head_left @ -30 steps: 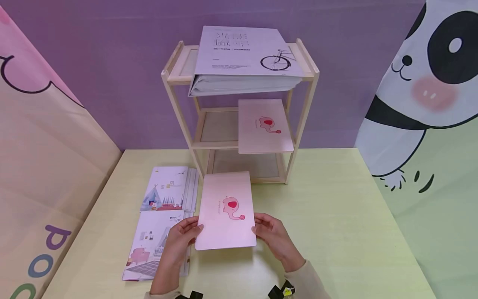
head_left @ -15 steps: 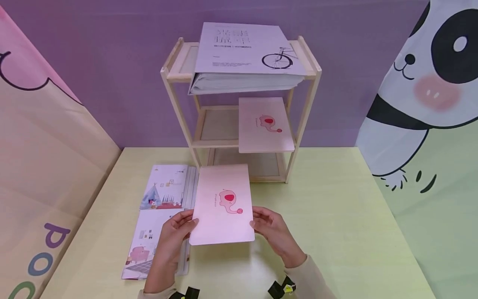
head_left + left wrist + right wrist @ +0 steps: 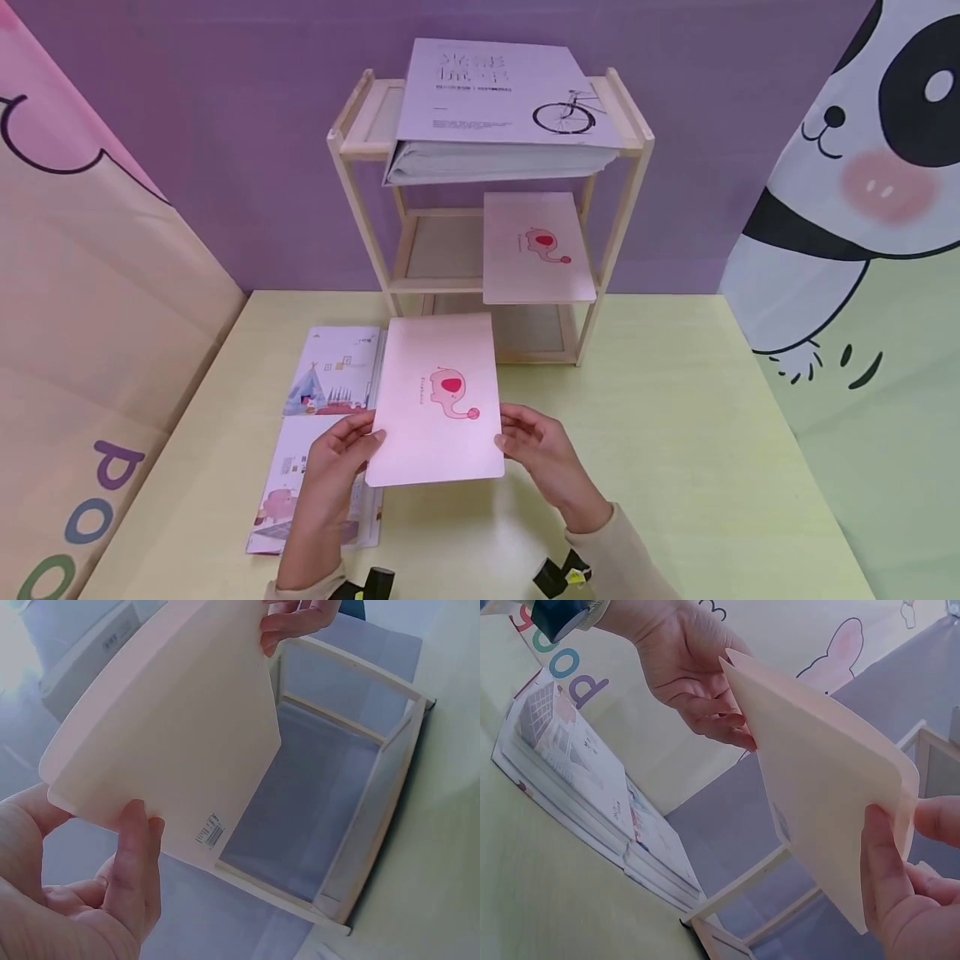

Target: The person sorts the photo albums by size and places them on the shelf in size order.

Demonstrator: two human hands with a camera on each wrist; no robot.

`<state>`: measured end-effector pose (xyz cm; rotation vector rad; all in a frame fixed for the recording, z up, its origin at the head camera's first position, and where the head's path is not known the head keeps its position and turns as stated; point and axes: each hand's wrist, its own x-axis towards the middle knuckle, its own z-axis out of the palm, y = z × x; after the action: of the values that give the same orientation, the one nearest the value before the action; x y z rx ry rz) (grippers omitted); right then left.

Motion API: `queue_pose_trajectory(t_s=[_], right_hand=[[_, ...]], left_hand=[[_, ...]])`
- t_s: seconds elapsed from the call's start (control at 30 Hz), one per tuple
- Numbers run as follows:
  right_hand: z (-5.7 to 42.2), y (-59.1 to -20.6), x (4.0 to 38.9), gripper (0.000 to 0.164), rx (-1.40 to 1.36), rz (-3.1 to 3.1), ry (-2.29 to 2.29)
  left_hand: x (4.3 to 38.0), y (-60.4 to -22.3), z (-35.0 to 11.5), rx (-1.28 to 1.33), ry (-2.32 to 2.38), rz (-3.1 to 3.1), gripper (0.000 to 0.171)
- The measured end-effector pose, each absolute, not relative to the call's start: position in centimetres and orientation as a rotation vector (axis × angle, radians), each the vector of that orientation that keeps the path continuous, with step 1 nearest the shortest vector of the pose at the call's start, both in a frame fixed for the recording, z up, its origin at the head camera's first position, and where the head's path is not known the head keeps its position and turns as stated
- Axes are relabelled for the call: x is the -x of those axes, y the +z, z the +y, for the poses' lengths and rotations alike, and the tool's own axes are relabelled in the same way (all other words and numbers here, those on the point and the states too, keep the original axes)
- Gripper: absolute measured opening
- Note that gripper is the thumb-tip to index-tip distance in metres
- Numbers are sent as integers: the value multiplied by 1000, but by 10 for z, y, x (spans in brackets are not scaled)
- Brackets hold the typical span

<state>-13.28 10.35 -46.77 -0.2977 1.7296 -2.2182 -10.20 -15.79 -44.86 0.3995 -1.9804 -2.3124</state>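
Observation:
Between both hands a pink notebook point(image 3: 435, 400) with a red elephant on its cover is held above the table, in front of the shelf. My left hand point(image 3: 337, 458) pinches its left edge, thumb on the cover and fingers beneath. On the opposite edge my right hand point(image 3: 543, 454) pinches it the same way. The left wrist view shows the notebook's plain back point(image 3: 180, 727) with a small barcode near one edge. A matching pink notebook point(image 3: 536, 279) lies on the right part of the shelf's middle tier, its front end jutting out.
A small wooden shelf point(image 3: 360, 154) stands at the table's back, with a large thick binder point(image 3: 480, 108) bearing a bicycle picture on top. Two stacks of illustrated booklets, a far stack point(image 3: 330, 358) and a near stack point(image 3: 292, 450), lie at the left, partly behind the left hand.
Both hands have moved the held notebook a little leftward and away from the person, toward the shelf. The grip is the same, and the other notebook stays on the middle tier.

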Motion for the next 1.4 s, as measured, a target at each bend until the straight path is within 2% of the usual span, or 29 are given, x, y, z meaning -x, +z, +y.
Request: queue_pose_trajectory(t_s=[0.5,0.87,1.4], right_hand=[[95,-446,131,46,484,1765,-2245],[93,-435,127,47,496,1768,-2257],[90,-413,124,49,489,1816,-2264]], left_hand=[[97,-433,-167,-235,-2317,-1875,31],[92,-418,-168,-193,-2272,-1822,35],[92,-402,-171,-152,-2254,-1817,30]])
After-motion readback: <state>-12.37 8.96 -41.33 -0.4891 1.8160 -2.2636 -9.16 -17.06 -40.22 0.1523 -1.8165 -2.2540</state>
